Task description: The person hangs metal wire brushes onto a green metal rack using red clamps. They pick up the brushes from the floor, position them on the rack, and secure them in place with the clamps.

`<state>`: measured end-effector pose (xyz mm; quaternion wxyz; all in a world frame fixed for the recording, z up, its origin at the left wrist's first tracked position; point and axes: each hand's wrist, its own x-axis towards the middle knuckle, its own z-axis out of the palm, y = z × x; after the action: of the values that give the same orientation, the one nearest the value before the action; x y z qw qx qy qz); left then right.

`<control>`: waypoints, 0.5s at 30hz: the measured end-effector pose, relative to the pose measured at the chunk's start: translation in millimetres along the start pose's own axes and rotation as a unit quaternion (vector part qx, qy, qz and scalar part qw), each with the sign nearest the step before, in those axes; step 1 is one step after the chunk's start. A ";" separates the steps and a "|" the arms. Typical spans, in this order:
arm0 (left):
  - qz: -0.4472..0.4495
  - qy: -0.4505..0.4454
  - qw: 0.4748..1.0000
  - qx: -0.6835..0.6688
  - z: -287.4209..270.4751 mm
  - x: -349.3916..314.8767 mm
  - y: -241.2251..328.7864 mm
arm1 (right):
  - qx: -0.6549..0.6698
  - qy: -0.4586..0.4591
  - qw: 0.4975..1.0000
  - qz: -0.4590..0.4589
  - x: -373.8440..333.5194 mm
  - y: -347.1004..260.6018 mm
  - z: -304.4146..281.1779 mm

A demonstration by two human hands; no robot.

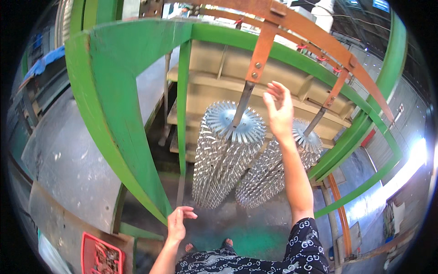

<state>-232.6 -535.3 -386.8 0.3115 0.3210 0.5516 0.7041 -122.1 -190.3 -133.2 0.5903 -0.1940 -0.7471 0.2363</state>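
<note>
While my right hand (pixel 280 109) hovers by the left rod (pixel 242 104), fingers apart, my left hand (pixel 177 223) hangs unclenched, nearer.

Low on your left: red basket (pixel 87 255) with brown bits (pixel 106 259) inside, pale plastic sheet (pixel 49 251) nearby. Upper left: blue cloth (pixel 48 59), draped. Your right: orange-brown beam (pixel 340 214), green pillar (pixel 396 50). Below you: green-stained floor (pixel 267 239).
</note>
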 end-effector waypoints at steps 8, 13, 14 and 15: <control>-0.012 -0.036 0.995 0.095 -19.7 7.7 10.6 | 0.011 0.008 1.000 0.017 35.9 -20.9 31.9; 0.028 0.020 0.997 0.067 -20.9 -5.7 7.6 | 0.035 -0.032 0.998 0.047 53.8 -21.4 42.9; 0.034 0.028 0.997 0.064 -20.6 -6.3 8.2 | 0.067 -0.044 0.995 0.054 58.2 -14.4 45.1; 0.027 0.011 0.998 0.059 -22.2 -6.0 4.8 | 0.006 -0.025 1.000 0.017 65.2 8.0 41.1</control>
<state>-247.0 -553.8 -386.8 0.2671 0.3458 0.5864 0.6820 -176.9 -151.8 -94.2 0.5681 -0.1973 -0.7569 0.2557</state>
